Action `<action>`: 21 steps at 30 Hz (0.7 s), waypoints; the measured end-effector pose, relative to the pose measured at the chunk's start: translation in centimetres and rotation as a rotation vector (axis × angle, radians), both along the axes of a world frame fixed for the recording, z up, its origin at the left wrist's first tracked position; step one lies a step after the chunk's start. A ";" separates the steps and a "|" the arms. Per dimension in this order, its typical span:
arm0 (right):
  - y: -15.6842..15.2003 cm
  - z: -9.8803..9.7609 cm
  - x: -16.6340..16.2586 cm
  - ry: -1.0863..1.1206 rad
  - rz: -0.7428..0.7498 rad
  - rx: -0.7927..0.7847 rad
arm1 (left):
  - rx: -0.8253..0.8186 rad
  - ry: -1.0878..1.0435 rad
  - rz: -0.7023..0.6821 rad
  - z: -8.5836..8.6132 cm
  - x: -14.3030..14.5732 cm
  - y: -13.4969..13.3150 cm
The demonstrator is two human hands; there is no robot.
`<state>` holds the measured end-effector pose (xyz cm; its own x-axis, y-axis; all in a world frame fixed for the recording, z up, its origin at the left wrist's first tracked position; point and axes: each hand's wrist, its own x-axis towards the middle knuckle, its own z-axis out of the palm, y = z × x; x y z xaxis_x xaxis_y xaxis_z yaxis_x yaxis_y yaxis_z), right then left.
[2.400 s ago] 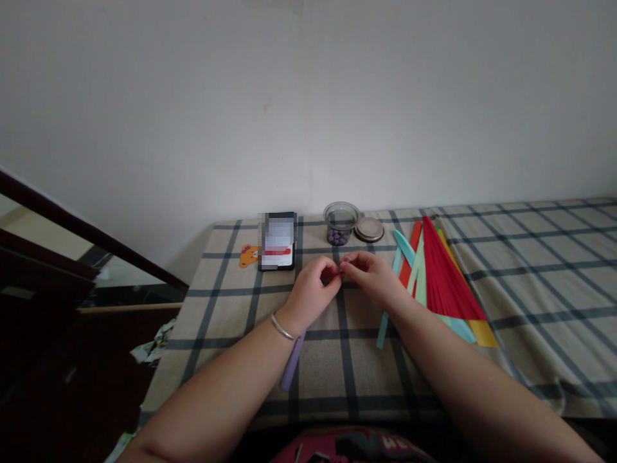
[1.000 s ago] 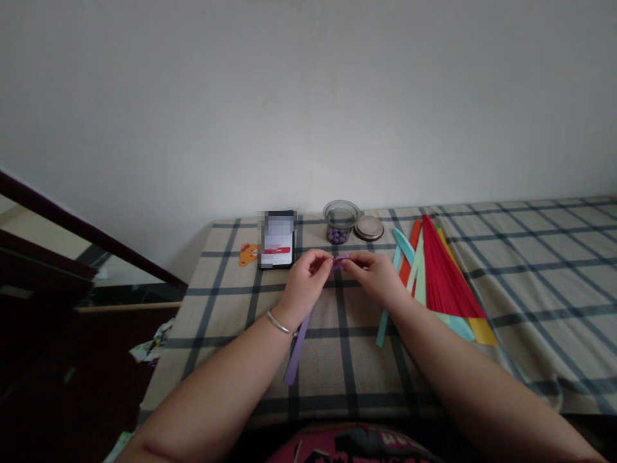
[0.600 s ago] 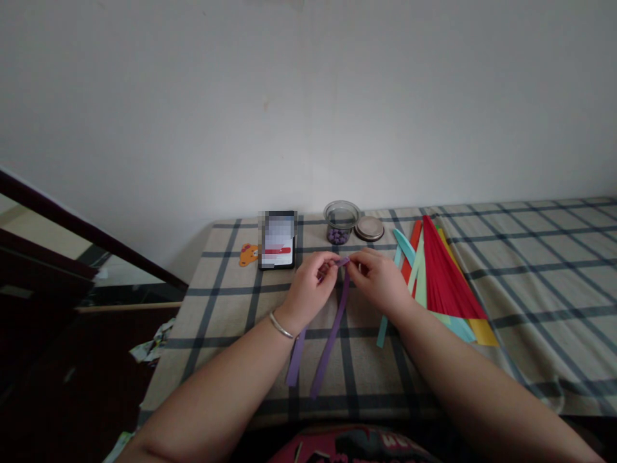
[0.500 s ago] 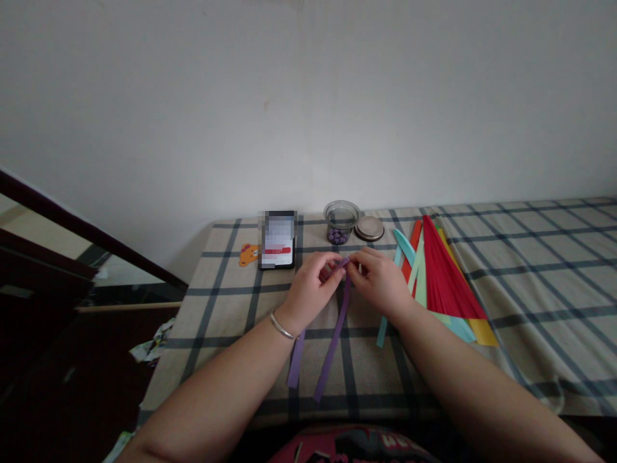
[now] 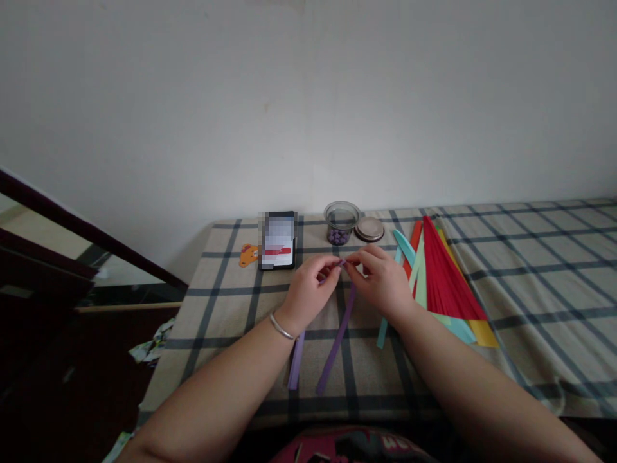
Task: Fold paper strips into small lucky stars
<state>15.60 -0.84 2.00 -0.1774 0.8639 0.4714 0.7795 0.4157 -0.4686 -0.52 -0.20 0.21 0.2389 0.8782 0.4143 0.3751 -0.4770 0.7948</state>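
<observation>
Orange and small, one bear sticker (image 5: pixel 249 255) lies just beside one phone (image 5: pixel 278 240) on the checked cloth (image 5: pixel 530 289). Our left hand (image 5: pixel 311 289) and right hand (image 5: pixel 380 280) both pinch the purple paper strip (image 5: pixel 337 337), fingertips meeting, and its two lengths trail toward us. Behind them we see one glass jar (image 5: pixel 341 222) and one lid (image 5: pixel 369 229). One fan of coloured strips (image 5: pixel 446 276) lies at the right.

Pinching a purple paper strip (image 5: pixel 338 334), beige cloth (image 5: pixel 226 308) running dark grey-blue checks, red sheets (image 5: pixel 443 276) overlying teal, mint, yellow ones, orange bear sticker (image 5: pixel 249 255), jar (image 5: pixel 340 222) holding purple bits, silver bangle (image 5: pixel 281 326) glinting on my wrist.
</observation>
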 end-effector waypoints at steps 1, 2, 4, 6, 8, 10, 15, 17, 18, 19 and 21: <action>0.0 0.0 0.0 -0.002 0.000 0.005 | 0.004 0.000 0.002 0.0 0.0 0.0; 0.0 0.0 0.0 -0.005 -0.002 0.012 | 0.009 0.001 0.003 -0.1 0.0 0.1; -0.1 0.0 0.0 -0.019 -0.007 0.027 | 0.018 0.007 0.006 -0.1 0.0 0.1; -0.1 0.0 0.0 -0.055 -0.012 0.049 | 0.035 0.027 0.014 0.0 0.0 0.1; -0.2 0.1 -0.1 -0.125 -0.015 0.090 | 0.070 0.077 0.027 0.1 0.0 0.1; -0.3 0.3 -0.1 -0.201 -0.018 0.139 | 0.116 0.134 0.041 0.4 0.0 -0.1; -0.5 0.8 -0.1 -0.304 -0.006 0.175 | 0.156 0.170 0.065 0.8 0.0 -0.3; -0.5 0.9 -0.1 -0.323 0.007 0.171 | 0.162 0.173 0.077 0.9 0.0 -0.2; -0.5 0.9 -0.1 -0.321 0.016 0.166 | 0.171 0.173 0.081 0.8 0.0 -0.2; -0.5 0.9 -0.1 -0.312 0.026 0.157 | 0.180 0.170 0.081 0.8 0.0 -0.2; -0.5 0.9 0.0 -0.266 0.039 0.133 | 0.191 0.148 0.066 0.6 0.0 -0.1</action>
